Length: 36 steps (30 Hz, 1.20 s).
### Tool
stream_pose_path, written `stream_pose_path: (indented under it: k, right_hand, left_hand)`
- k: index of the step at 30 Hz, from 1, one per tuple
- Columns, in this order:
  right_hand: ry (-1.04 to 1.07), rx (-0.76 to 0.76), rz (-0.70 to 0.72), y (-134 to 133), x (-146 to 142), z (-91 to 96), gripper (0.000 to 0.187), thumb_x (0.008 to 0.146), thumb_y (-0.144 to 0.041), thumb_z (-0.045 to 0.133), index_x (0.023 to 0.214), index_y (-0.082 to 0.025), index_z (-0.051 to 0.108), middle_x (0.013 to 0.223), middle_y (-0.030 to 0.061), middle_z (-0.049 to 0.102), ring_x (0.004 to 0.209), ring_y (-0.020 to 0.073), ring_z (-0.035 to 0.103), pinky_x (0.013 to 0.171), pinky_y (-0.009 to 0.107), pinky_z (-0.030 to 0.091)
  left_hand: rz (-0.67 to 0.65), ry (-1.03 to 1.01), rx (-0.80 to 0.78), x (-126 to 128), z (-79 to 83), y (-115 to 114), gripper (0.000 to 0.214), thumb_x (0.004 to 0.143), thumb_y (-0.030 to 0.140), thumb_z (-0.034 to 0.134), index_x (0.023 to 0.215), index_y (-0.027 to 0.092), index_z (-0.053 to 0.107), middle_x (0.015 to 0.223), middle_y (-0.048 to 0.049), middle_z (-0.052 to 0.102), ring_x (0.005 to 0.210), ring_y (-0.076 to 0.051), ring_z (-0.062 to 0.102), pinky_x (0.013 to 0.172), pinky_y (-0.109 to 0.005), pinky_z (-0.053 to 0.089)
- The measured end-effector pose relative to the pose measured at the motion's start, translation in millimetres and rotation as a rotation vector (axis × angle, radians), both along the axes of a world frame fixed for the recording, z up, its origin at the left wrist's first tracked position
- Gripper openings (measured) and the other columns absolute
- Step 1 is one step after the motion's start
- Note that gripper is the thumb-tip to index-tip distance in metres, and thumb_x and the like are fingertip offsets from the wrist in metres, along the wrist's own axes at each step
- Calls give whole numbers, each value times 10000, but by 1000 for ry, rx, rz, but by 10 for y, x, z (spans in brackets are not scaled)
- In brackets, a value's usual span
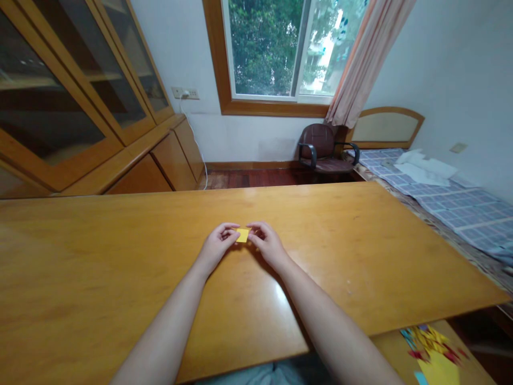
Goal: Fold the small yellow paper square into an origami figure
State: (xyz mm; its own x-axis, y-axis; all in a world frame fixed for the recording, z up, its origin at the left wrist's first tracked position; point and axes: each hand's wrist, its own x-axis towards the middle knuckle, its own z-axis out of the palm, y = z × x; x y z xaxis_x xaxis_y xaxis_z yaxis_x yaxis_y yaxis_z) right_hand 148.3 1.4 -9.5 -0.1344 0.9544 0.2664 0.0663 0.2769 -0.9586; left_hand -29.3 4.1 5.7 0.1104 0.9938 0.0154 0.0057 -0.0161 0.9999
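A small yellow piece of paper (242,235) is held between both hands just above the wooden table (120,256), near its middle. My left hand (217,244) pinches the paper's left edge with curled fingers. My right hand (266,241) pinches its right edge the same way. Both forearms reach in from the near edge of the table.
A pile of coloured paper pieces (433,347) lies on a lower surface at the bottom right. A dark armchair (324,149) stands under the window. A bed (452,203) runs along the right wall; wooden glass-door cabinets (80,107) line the left.
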Motion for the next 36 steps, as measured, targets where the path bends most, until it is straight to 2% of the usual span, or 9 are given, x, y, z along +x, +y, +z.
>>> stream_pose_path:
  k: [5,12,16,19,23,29,32,36]
  right_hand:
    - [-96,75,-54,6,17,32,87,807,-212,662,885,-201,700,820,4,517,767,139,525,728,277,440]
    - [-61,46,-22,-23,6,77,140,816,-234,664,947,-214,710,928,25,527,830,141,541,733,267,451]
    - [-34,32,-5,-35,5,98,84,815,-265,667,863,-214,713,915,29,534,854,152,546,736,272,450]
    - [-29,26,-15,-30,8,104,90,808,-295,673,807,-208,694,870,21,546,804,147,537,723,275,442]
    - [-25,-2,-30,-16,12,103,143,820,-337,654,782,-200,660,825,10,566,753,140,536,710,274,430]
    - [25,-134,19,-38,-8,103,221,820,-407,638,779,-189,632,744,7,606,691,144,545,640,267,427]
    - [99,-214,57,-47,-21,88,252,804,-433,646,805,-182,619,710,-3,612,640,133,543,591,252,421]
    - [178,-232,52,-40,-29,60,275,756,-415,699,871,-181,610,684,-31,588,597,107,523,571,232,408]
  left_hand:
    - [-22,38,-14,-5,21,-10,297,688,372,751,878,158,669,721,-2,642,657,-133,584,622,-237,453]
    - [-31,49,-20,-1,57,-21,288,681,378,751,851,156,680,734,-13,651,660,-136,581,614,-237,448]
    - [-48,42,-29,1,63,-24,307,687,396,751,861,154,677,760,-29,670,673,-145,592,612,-241,456]
    - [-65,47,-35,-9,43,-23,337,750,472,680,858,153,667,693,-21,651,599,-132,561,568,-235,440]
    - [-41,140,27,-31,31,-22,388,824,538,551,776,164,645,551,26,534,480,-108,435,475,-219,339]
    - [-82,345,242,-31,83,-25,250,793,406,638,702,175,671,717,-14,595,721,-161,545,674,-255,407]
    - [-99,351,220,-31,84,-30,249,797,402,629,704,175,671,716,-15,605,718,-165,551,689,-263,409]
    - [-131,330,159,-42,69,-34,271,786,418,632,674,171,652,681,-11,618,684,-162,548,659,-257,410]
